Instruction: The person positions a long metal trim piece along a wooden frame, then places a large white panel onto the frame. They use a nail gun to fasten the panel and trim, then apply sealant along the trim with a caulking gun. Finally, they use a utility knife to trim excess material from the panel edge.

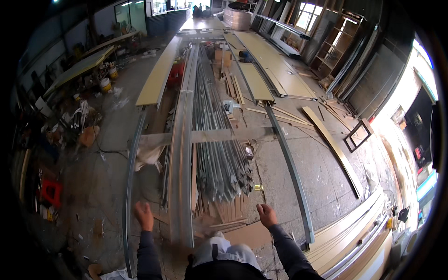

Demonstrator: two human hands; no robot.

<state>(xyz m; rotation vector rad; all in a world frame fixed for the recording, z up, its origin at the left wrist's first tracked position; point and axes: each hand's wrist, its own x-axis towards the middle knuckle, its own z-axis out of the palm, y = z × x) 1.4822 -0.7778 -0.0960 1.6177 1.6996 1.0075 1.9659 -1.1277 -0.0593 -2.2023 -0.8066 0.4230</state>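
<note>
My left hand is held up with its fingers curled, beside a long grey metal rail on the left; a small gap shows between them. My right hand is also closed, thumb side up, inside of a second grey rail. I see nothing in either hand. Between the rails lie a long metal channel and a heap of thin metal profiles. A flat bar crosses above them. Farther off, a narrow yellowish panel and another yellowish panel sit in line with the rails.
Several long boards are stacked at the lower right. A single yellowish strip and a small metal frame are on the concrete floor. Wood scraps lie near my feet; a red stool stands at left.
</note>
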